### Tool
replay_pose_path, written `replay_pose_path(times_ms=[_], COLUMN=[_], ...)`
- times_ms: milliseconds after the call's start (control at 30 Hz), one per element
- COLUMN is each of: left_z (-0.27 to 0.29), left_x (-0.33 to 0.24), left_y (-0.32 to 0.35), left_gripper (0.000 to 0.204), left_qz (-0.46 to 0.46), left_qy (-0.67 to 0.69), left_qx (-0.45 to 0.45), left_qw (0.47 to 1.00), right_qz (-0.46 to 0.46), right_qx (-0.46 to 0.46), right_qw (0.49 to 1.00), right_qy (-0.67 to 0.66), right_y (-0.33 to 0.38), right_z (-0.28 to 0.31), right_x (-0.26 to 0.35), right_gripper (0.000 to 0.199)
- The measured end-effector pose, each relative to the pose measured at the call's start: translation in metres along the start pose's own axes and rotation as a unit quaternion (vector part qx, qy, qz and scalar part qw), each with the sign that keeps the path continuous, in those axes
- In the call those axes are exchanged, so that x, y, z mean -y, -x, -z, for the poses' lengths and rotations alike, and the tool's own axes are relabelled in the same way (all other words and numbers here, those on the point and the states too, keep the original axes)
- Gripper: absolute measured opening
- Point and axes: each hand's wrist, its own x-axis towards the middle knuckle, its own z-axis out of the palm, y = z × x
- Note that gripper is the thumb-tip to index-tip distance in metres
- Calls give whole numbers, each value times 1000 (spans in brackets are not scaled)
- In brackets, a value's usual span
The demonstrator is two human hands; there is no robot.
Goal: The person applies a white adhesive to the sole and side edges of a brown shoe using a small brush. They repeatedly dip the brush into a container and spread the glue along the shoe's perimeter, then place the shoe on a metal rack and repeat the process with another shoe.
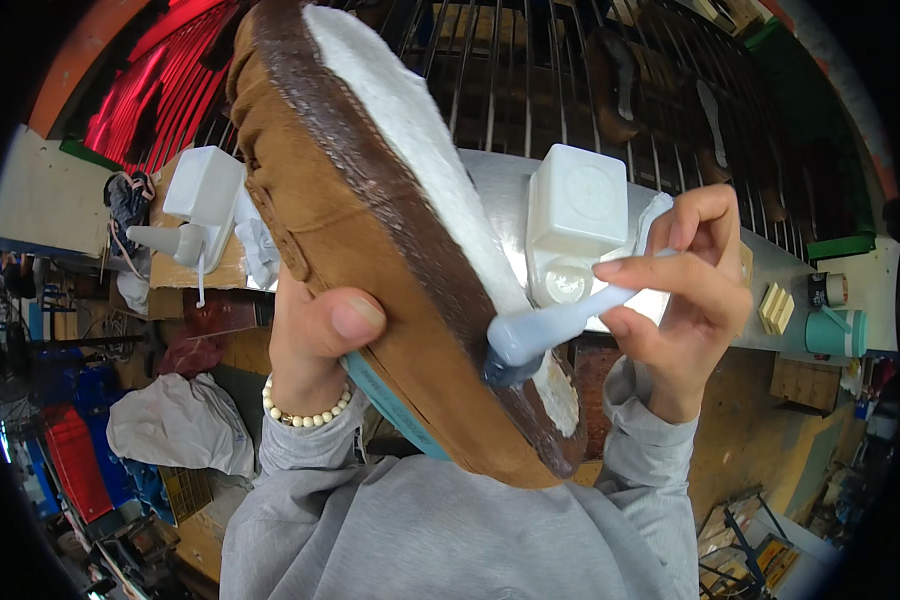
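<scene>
My left hand [315,340] grips a brown suede shoe upper [370,240], held bottom up close to the camera, thumb pressed on its side. A dark glossy band rims its white bottom [420,140]. My right hand [685,290] holds a pale glue-coated brush [560,325]; the brush head touches the dark band near the shoe's lower end. A bead bracelet [305,410] circles my left wrist. Both forearms wear grey sleeves.
A white square glue container [580,215] stands on the metal bench behind the shoe. Another white container with a spout [195,200] sits at left. A teal cup [835,330] and wooden blocks [775,308] lie at right. Racks with shoes stand behind.
</scene>
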Motion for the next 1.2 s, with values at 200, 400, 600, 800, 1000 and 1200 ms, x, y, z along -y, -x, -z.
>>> replay_pose_path(times_ms=[200, 400, 600, 800, 1000, 1200], left_z=[-10, -6, -4, -5, -7, -21], left_x=[-4, -8, -10, 1, 19, 39], left_y=[5, 4, -1, -4, -4, 7], left_gripper=[102, 92, 85, 75, 66, 62], left_qz=[38, 38, 32, 102, 212, 231], left_qy=[47, 31, 20, 159, 215, 192], left_qx=[58, 60, 37, 10, -17, 51], left_qw=[996, 997, 999, 982, 953, 953], right_qz=[-12, 40, 48, 42, 40, 50], right_qx=[-26, 65, 62, 74, 80, 100], right_qw=[999, 996, 992, 986, 976, 962], right_qy=[16, -34, -98, -141, -199, -247], right_y=[-12, -5, 6, 1, -9, -25], right_z=[-2, 14, 20, 16, -1, -23], right_x=[2, -5, -10, -12, -14, -20], right_gripper=[39, 41, 46, 47, 46, 45])
